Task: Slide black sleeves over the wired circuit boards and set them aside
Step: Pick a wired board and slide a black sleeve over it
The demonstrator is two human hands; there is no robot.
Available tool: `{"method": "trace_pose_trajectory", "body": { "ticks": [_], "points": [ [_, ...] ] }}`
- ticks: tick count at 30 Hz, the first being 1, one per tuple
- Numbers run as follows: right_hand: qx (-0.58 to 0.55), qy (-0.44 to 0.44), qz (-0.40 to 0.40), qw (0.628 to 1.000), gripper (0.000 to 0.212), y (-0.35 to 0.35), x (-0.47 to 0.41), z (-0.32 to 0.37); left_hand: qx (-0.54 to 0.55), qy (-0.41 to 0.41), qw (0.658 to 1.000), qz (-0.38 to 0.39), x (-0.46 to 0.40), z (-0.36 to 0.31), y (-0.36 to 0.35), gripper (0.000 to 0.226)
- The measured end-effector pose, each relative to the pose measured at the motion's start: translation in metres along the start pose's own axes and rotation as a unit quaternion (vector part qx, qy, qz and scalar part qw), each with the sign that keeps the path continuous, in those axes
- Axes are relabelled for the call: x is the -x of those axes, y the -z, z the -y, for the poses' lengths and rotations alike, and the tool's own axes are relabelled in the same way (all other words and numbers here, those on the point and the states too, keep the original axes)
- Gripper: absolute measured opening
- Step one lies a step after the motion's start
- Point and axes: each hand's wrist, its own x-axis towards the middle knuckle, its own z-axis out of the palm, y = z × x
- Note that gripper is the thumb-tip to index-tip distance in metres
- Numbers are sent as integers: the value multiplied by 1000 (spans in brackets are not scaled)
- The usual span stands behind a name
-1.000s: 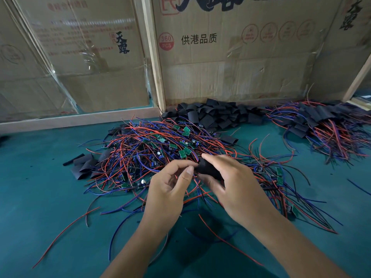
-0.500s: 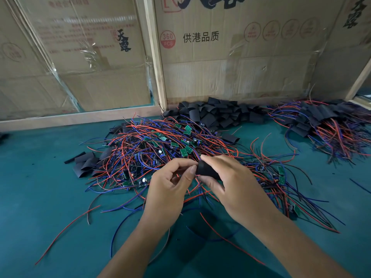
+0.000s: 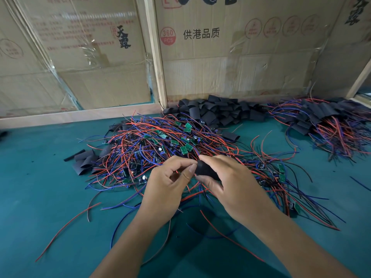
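Note:
A big tangle of red and blue wires with small green circuit boards covers the middle of the green table. Over its near edge my right hand grips a black sleeve between thumb and fingers. My left hand pinches something small at the sleeve's left opening; what it holds is hidden by the fingers, with thin wires trailing below. A heap of loose black sleeves lies at the back by the cardboard wall. Sleeved boards with wires are piled at the far right.
A few flat black sleeves lie left of the tangle. Loose red and blue wires stray over the green mat toward me. Cardboard boxes and a wooden frame close off the back.
Both hands stay together over the tangle; they shifted slightly and the sleeve in my right hand sits a little closer against the left fingertips.

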Motion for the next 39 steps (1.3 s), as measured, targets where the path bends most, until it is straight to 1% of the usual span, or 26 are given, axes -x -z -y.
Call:
{"method": "trace_pose_trajectory", "body": {
  "ticks": [4, 8, 9, 13, 15, 18, 22, 24, 26, 28, 30, 33, 36, 38, 39],
  "points": [
    [3, 1, -2, 1000, 45, 0, 1, 1, 17, 5, 1000, 11, 2, 1, 1, 15],
    [-2, -10, 1, 1000, 47, 1, 2, 1, 40, 12, 999, 17, 2, 2, -1, 31],
    [-7, -12, 3, 1000, 46, 2, 2, 1, 44, 13, 999, 18, 2, 2, -1, 32],
    [-14, -17, 23, 999, 35, 4, 2, 4, 42, 10, 999, 12, 1, 3, -1, 18],
    [-3, -18, 33, 999, 35, 5, 2, 4, 44, 14, 999, 7, 0, 4, -1, 16],
    [41, -10, 41, 998, 36, 6, 3, 5, 36, 16, 999, 3, 1, 5, 0, 17],
    [104, -6, 11, 994, 30, 7, 4, 5, 36, 23, 999, -1, 2, 6, 0, 18],
    [117, 4, -2, 993, 23, 8, 4, 3, 71, 26, 997, -10, 2, 5, -1, 16],
    [115, 1, -12, 993, 16, 11, 2, -1, 106, 36, 993, -36, 0, 7, 1, 12],
    [109, -14, -13, 994, 14, 16, -1, -9, 112, 44, 991, -65, -1, 11, 3, 11],
    [115, -33, -19, 993, 17, 24, -6, -19, 75, 36, 993, -88, -2, 15, 5, 11],
    [130, -53, -50, 989, 18, 43, -22, -40, -78, 4, 992, -102, -1, 24, 8, 11],
    [180, -59, -81, 978, 19, 67, -44, -72, -216, -28, 974, -64, 0, 31, 9, 10],
    [239, -85, -111, 961, 18, 87, -62, -102, -289, -55, 954, -54, -2, 34, 9, 8],
    [275, -100, -122, 948, 17, 97, -72, -118, -309, -62, 948, -54, -3, 35, 9, 9]
  ]
}}
